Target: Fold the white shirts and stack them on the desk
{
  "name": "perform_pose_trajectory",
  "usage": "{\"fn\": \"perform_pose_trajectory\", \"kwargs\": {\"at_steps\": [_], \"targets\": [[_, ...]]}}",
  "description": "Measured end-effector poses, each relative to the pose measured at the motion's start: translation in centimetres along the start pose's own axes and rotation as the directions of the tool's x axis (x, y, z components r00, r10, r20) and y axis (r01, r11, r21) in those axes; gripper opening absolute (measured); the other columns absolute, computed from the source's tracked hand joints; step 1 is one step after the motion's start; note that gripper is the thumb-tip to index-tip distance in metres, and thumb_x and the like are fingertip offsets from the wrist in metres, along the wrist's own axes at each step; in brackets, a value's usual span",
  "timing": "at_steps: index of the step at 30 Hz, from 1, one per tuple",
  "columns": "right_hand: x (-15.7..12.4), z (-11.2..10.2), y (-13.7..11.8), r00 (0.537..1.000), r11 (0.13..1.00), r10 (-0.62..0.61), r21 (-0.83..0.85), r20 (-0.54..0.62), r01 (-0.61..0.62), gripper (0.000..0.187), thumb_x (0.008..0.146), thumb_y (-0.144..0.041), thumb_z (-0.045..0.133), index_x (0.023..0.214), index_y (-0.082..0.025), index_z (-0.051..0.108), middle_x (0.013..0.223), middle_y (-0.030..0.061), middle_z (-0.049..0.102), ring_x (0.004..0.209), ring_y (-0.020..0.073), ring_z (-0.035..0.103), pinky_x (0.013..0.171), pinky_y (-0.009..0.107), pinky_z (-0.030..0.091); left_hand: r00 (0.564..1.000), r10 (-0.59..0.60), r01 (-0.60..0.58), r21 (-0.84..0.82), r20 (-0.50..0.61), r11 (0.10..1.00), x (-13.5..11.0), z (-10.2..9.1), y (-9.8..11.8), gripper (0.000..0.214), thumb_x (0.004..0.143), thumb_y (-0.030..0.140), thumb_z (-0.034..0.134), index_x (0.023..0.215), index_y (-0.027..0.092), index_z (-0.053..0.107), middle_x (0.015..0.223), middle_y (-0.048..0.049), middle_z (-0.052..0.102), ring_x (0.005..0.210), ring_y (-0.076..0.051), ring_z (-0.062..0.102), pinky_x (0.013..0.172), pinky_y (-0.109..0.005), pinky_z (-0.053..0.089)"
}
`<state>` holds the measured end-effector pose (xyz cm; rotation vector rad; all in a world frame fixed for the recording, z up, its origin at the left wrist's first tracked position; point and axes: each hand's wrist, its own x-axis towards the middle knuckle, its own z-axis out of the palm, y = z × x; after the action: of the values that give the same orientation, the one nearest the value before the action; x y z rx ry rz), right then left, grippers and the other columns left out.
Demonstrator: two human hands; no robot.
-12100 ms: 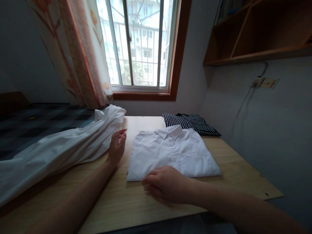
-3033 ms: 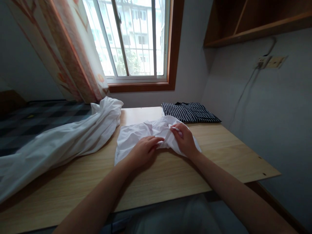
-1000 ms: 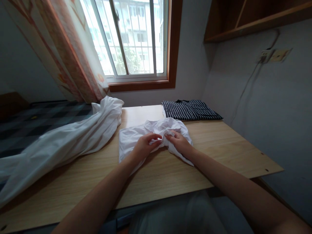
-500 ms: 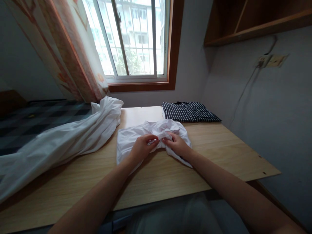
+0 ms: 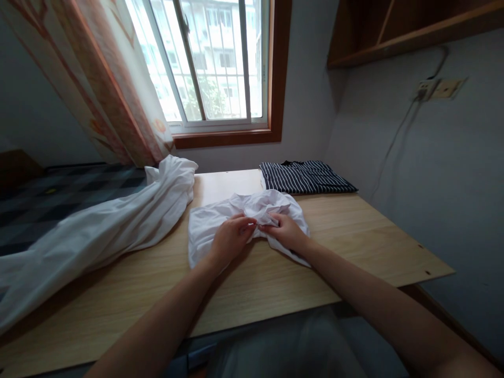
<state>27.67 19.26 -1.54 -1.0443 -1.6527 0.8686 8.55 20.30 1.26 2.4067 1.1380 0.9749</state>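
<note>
On a wooden table [image 5: 366,236], the left hand [image 5: 232,235] and right hand [image 5: 288,231] pinched a rumpled white garment [image 5: 207,223] close together, seemingly to keep its cloth gathered.

Wooden surface [image 5: 366,236] bearing a rumpled shirt [image 5: 207,220], a striped garment [image 5: 307,178] folded beyond it, and, at left, draped cloth [image 5: 129,215].

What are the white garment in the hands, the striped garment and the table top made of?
White garment: thin matte cloth, perhaps cotton; it creases softly.
Striped garment: matte fabric, folded flat; fibre unclear.
Table top: wood or wood-look board, low sheen, showing pale grain.
</note>
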Motion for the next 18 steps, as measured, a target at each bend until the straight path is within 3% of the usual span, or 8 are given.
{"fn": "perform_pose_trajectory", "kwargs": {"at_steps": [4,8,18], "targets": [[0.06,0.03,0.0,0.999,0.999,-0.04,0.035,-0.013,0.04,0.026,0.079,-0.043,0.068,0.084,-0.018,0.068,0.08,0.0005,0.065,0.077,0.0187,0.057,0.076,0.03,0.046,1.0,-0.024,0.023,0.042,0.015,0.999,0.07,0.16,-0.16,0.02,0.087,0.021,0.055,0.095,0.018,0.074,0.089,-0.0054,0.069,0.077,-0.018,0.063,0.073,-0.027,0.046],[0.05,-0.04,0.13,0.998,0.998,-0.062,0.031,-0.002,0.062,0.024,0.08,-0.042,0.067,0.08,-0.018,0.068,0.078,0.0003,0.064,0.075,0.0176,0.056,0.074,0.03,0.046,0.999,-0.033,0.031,0.083,0.022,0.996,0.05,0.11,-0.06,0.021,0.088,0.025,0.054,0.099,0.022,0.072,0.087,-0.003,0.07,0.074,-0.017,0.062,0.069,-0.027,0.046],[0.21,-0.01,0.64,1.0,0.993,-0.014,0.115,0.017,0.012,0.027,0.082,-0.044,0.066,0.086,-0.018,0.071,0.085,0.0029,0.071,0.081,0.0204,0.062,0.079,0.033,0.049,1.0,-0.017,0.018,0.143,-0.012,0.99,-0.25,-0.04,0.7,0.022,0.093,0.028,0.048,0.102,0.024,0.068,0.095,-0.004,0.069,0.084,-0.021,0.064,0.075,-0.03,0.046]]}}
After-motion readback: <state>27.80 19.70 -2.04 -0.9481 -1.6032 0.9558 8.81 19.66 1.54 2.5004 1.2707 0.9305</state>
